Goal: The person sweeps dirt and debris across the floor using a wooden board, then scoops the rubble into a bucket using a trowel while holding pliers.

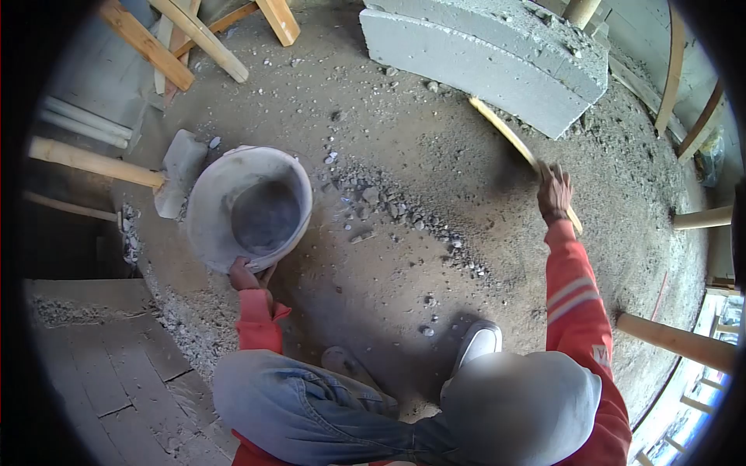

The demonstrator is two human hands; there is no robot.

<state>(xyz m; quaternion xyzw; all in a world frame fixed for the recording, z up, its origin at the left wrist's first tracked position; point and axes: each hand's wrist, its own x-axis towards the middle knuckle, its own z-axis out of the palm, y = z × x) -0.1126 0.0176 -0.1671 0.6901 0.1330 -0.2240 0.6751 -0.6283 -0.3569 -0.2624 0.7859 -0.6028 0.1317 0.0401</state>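
Observation:
My left hand [250, 273] is closed on the near rim of a pale, dusty bucket [208, 206], which tilts so that its dark inside faces me. Far out to the right, my right hand [554, 193] grips a thin strip of wood [505, 132] just above the floor. The strip runs from near the grey blocks to a little past my wrist. Between the two hands lies a band of loose rubble [381, 200], grey stones and crumbs on the dusty ground. My fingers partly hide the bucket's rim and the strip's middle.
Big grey blocks [466, 58] lie at the top. Wooden posts stand at the right, one post [676, 340] close to my arm. Planks [148, 43] lean at the upper left. A chunk of block [183, 172] sits against the bucket. My shoe [478, 342] is on the floor.

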